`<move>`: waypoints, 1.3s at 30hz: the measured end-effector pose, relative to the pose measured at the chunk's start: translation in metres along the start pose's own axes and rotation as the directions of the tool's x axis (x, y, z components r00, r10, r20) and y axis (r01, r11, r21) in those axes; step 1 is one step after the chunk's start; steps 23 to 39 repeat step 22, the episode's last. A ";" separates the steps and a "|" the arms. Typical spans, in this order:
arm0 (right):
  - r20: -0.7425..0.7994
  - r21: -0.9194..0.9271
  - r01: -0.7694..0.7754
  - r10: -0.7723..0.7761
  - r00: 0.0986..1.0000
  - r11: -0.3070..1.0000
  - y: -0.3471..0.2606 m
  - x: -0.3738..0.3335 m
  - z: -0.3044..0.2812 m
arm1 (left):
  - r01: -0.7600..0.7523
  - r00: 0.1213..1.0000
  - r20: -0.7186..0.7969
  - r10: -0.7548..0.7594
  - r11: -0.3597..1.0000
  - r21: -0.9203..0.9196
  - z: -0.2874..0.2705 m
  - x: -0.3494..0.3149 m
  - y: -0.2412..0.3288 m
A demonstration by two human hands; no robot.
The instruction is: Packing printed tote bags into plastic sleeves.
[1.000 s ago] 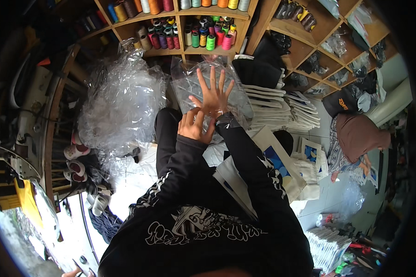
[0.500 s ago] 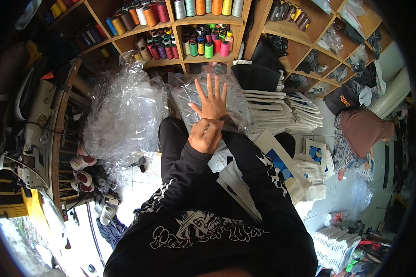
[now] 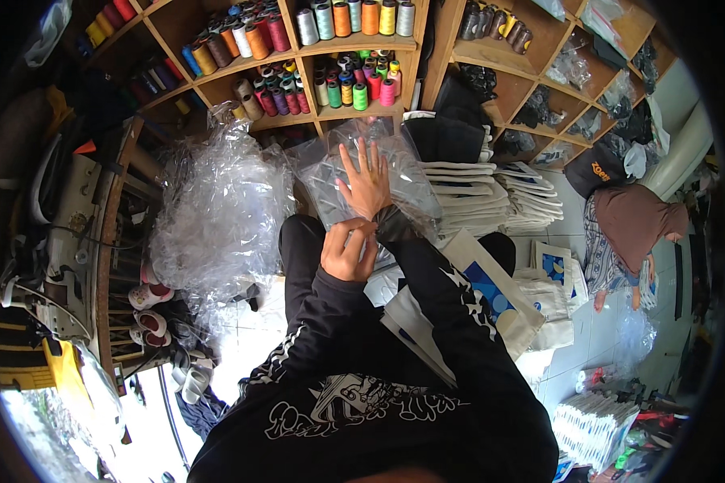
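Note:
My right hand [image 3: 366,183] is open, its fingers spread over flat clear plastic bags [image 3: 318,181] in front of me. Black sleeve fabric covers its wrist. Close beside that wrist, my left hand [image 3: 348,251] is closed, fingers bent toward the thumb; what it pinches, if anything, cannot be made out. Cream fabric bags with blue prints [image 3: 415,326] lie across my lap. Another cream and blue bag [image 3: 491,291] rests by my right leg.
A heap of crumpled clear plastic [image 3: 221,197] is at left. Stacked cream bags [image 3: 463,197] stand at right, below shelves with thread spools [image 3: 354,92]. A co-worker [image 3: 624,229] sits at far right near a pile of folded bags [image 3: 592,427]. Sewing machine [image 3: 72,225] at far left.
My left hand has slid down from my right wrist toward me and a little left. The right hand has shifted slightly nearer, still spread, and its dark cuff now shows more.

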State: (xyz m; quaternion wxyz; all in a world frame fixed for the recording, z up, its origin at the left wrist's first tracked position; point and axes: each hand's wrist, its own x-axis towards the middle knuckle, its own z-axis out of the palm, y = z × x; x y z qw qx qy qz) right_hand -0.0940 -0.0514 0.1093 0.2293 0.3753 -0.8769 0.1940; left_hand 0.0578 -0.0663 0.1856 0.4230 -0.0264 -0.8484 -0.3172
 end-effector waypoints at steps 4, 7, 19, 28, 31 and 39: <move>-0.160 -0.018 -0.013 0.010 0.987 1.000 0.017 -0.010 0.023 | 0.003 0.999 0.046 -0.006 0.999 0.053 0.015 -0.003 -0.013; -0.048 -0.024 -0.062 0.060 0.997 0.998 0.021 -0.034 0.030 | 0.023 0.995 0.099 -0.031 0.997 0.075 0.025 -0.005 -0.031; 0.648 0.329 -0.270 -0.008 0.761 0.905 0.079 -0.164 -0.231 | 0.129 0.988 0.074 -0.135 0.988 0.086 0.029 0.010 -0.050; 0.553 0.023 -0.270 0.213 0.806 0.963 0.115 -0.194 -0.244 | 0.122 0.989 0.073 -0.126 0.990 0.068 0.034 0.008 -0.057; 0.553 0.023 -0.270 0.213 0.806 0.963 0.115 -0.194 -0.244 | 0.122 0.989 0.073 -0.126 0.990 0.068 0.034 0.008 -0.057; 0.553 0.023 -0.270 0.213 0.806 0.963 0.115 -0.194 -0.244 | 0.122 0.989 0.073 -0.126 0.990 0.068 0.034 0.008 -0.057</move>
